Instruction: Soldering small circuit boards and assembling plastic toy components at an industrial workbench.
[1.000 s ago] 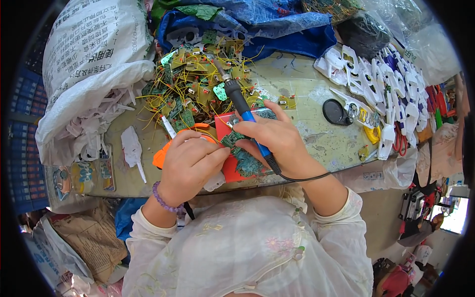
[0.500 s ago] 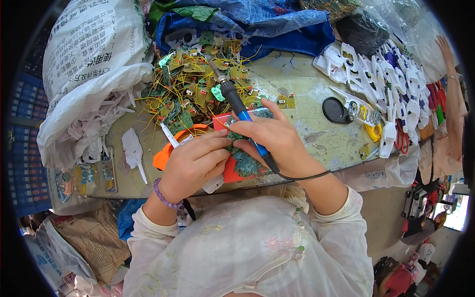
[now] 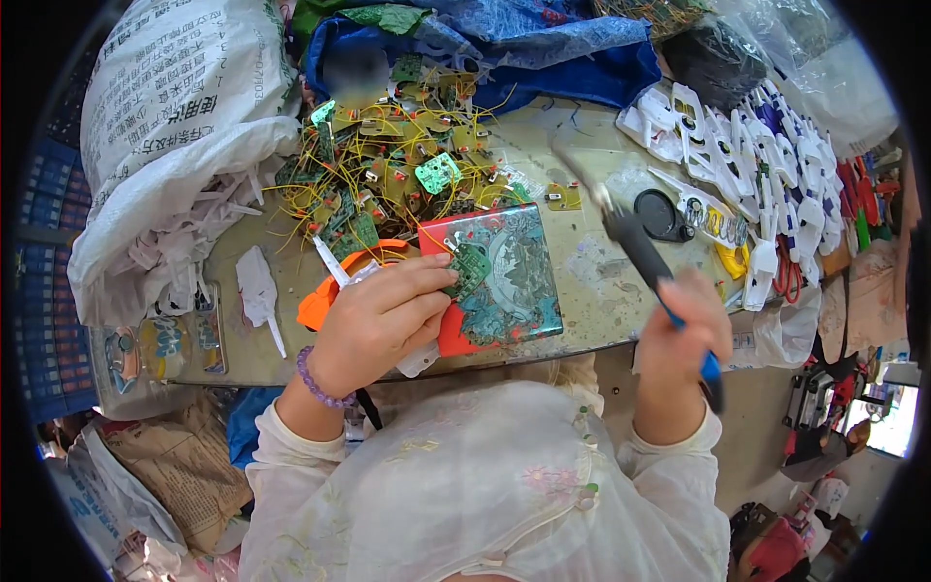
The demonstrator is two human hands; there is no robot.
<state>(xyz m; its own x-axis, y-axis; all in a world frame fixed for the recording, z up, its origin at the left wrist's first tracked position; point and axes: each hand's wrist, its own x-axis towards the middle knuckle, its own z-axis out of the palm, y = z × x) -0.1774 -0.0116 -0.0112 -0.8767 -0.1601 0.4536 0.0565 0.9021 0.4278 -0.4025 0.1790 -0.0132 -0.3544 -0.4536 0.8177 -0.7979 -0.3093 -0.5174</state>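
Note:
My left hand [image 3: 378,315] pinches the edge of a small green circuit board [image 3: 471,268]. That board rests on a flat red and teal patterned box [image 3: 519,281] near the table's front edge. Off to the right, my right hand [image 3: 684,330], smeared by motion, grips a soldering iron [image 3: 638,247] with a black and blue handle. Its metal tip points away from me, over the table. Beside my left wrist lie an orange plastic piece [image 3: 318,307] and a narrow white one [image 3: 330,260], partly hidden.
Beyond the box spreads a heap of circuit boards [image 3: 388,165] with yellow wires. At the left stands a white woven sack [image 3: 184,165] of white plastic parts. White plastic housings [image 3: 776,184] are piled at the right, near a round black lid [image 3: 659,213]. A blue bag [image 3: 572,63] lies behind.
My right hand has swung right with the soldering iron, away from the board and the box, uncovering them. My left hand stays in place on the circuit board.

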